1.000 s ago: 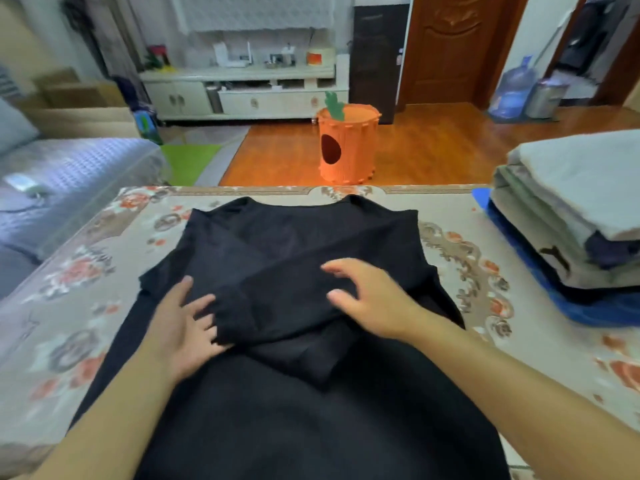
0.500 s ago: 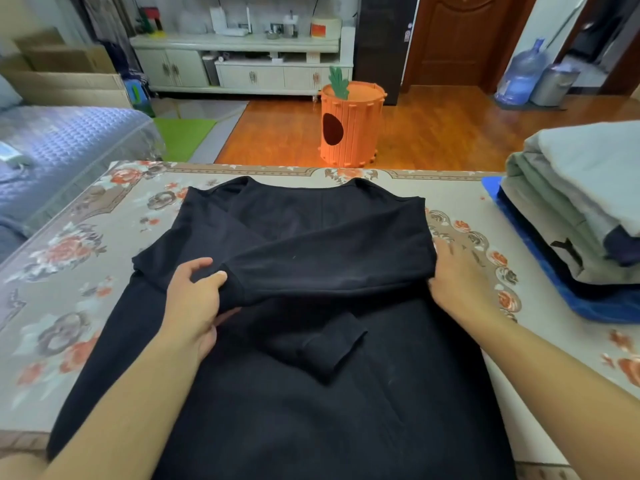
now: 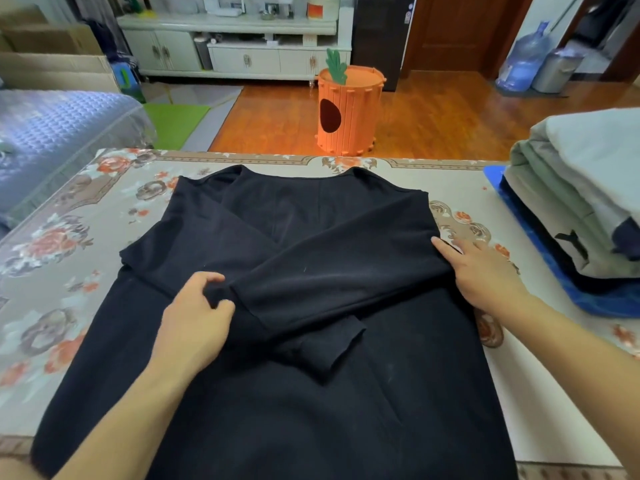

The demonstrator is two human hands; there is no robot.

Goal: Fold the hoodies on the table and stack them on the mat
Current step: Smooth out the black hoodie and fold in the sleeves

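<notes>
Fingers (image 3: 216, 289) of the left hand (image 3: 194, 323) are pinched on a sleeve of the hoodie (image 3: 277, 393) spread on the worktop (image 3: 52, 289); the right hand (image 3: 485, 275) lies flat at its edge. Sleeves are crossed; folding the body toward the stack (image 3: 571, 202) is judged next

Bare table (image 3: 86, 258) lies left of the black hoodie (image 3: 311, 393); the stack of folded clothes (image 3: 568, 202) blocks the right.

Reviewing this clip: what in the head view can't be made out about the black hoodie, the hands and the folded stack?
- Black hoodie: hem cut off by the bottom edge; hood not visible.
- Right hand: fingertips hidden under the hoodie's edge, grip unclear.
- Left hand: palm faces away.
- Folded stack: cut off by the right edge; count uncertain.
- Blue mat: mostly covered by the stack.
</notes>
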